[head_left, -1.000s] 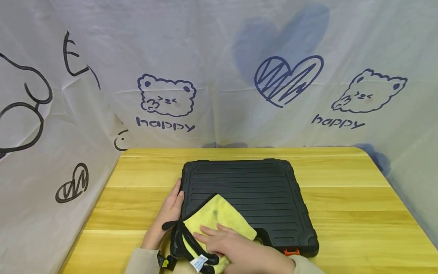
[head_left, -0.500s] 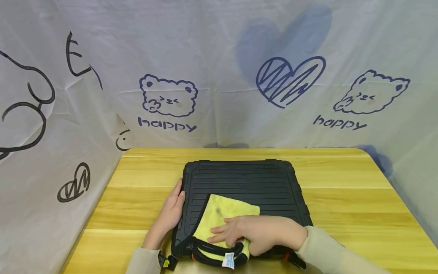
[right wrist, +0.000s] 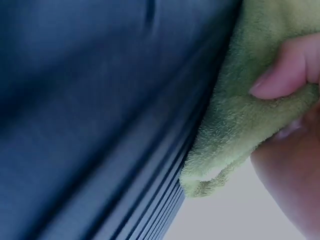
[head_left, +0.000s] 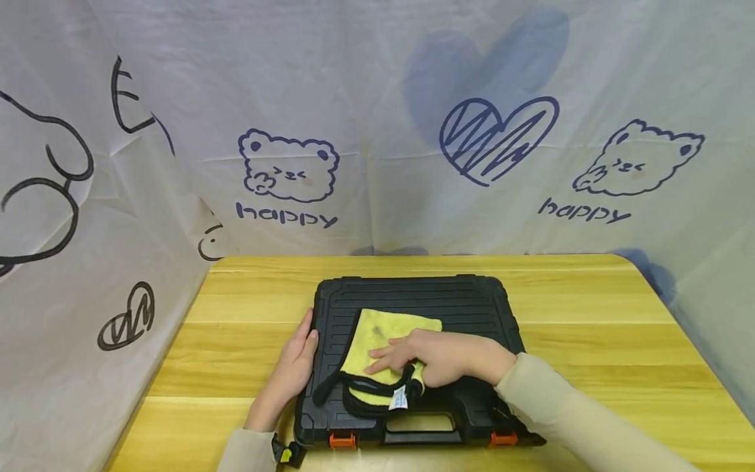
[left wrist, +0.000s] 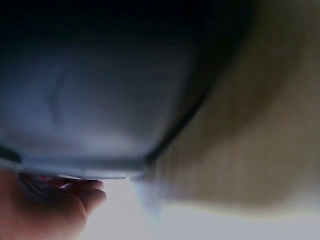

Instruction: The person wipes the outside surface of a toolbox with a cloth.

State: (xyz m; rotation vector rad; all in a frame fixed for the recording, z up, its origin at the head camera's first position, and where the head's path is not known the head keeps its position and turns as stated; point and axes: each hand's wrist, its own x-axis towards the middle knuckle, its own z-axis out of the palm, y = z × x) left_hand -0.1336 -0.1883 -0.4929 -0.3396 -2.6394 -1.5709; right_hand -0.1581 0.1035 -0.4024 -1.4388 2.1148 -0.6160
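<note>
A black plastic tool case (head_left: pixel 472 308) with a ribbed lid lies shut on the table, its handle side toward me. My left hand (head_left: pixel 297 357) rests along the case's left edge, fingers fairly straight; in the left wrist view that hand (left wrist: pixel 55 210) is partly hidden beside the dark case wall. On the lid is a folded yellow cloth (head_left: pixel 383 334) with black trim and a white tag. My right hand (head_left: pixel 427 354) holds the cloth against the lid, fingers spread over it. The right wrist view shows the cloth (right wrist: pixel 225 125) bunched between a digit and the palm.
Two orange latches (head_left: pixel 343 440) and a cut-out handle (head_left: pixel 420 429) sit on the case's near side. The wood-grain table (head_left: pixel 596 341) extends to both sides. A white sheet (head_left: pixel 377 78) with drawings hangs behind it and at the sides.
My right hand has slid the cloth from the lid's near left part to the right, then farther up, turning it. The handle and left latch now show. My left hand stays at the case edge.
</note>
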